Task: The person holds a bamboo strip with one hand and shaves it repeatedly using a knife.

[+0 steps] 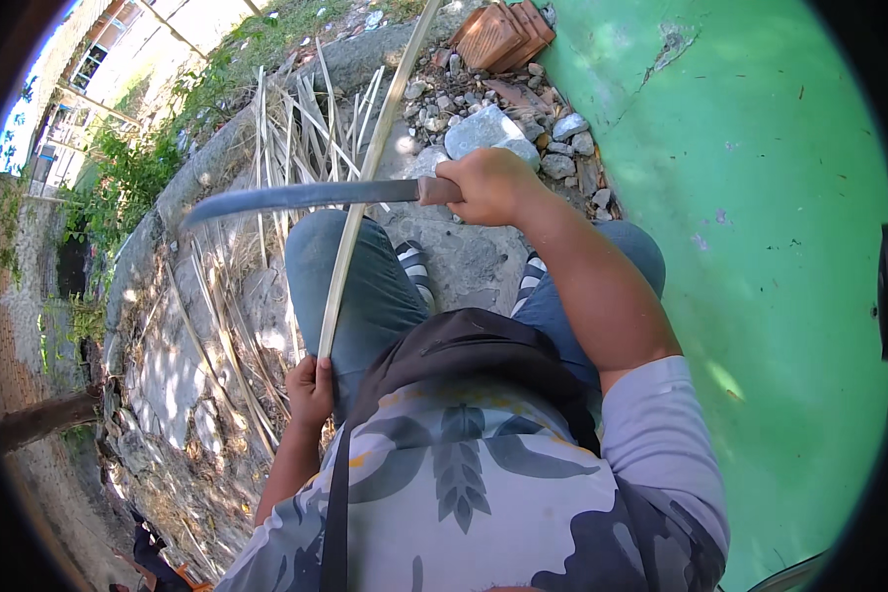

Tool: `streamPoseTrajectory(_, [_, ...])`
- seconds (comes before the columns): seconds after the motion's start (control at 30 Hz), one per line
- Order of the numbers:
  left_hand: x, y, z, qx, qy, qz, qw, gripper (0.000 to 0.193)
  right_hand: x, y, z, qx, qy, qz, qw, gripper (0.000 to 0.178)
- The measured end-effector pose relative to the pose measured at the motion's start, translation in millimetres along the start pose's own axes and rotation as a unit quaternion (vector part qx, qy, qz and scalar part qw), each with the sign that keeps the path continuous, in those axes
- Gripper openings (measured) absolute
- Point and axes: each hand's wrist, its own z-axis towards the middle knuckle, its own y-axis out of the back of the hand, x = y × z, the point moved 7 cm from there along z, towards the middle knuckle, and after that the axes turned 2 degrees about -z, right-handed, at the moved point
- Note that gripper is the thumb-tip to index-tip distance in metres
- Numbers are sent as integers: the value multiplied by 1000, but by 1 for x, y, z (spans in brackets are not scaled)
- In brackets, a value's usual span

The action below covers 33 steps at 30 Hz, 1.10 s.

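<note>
Our left hand pinches the lower end of a long pale strip, slanting up past our left knee! And our right hand is wrapped round the handle of a big knife, blade crossing over the strip, touching or not, we can't tell.

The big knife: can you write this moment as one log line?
right hand: grips machete | left hand: holds pale strip | machete: crosses strip in view, contact unclear | more strips: lying front-left
</note>
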Motion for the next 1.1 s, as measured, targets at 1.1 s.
streamPoseTrajectory(1.1, [-1, -3, -1, 10, 33, -14, 999, 42, -36, -7, 0, -26, -94, 129, 987, 23])
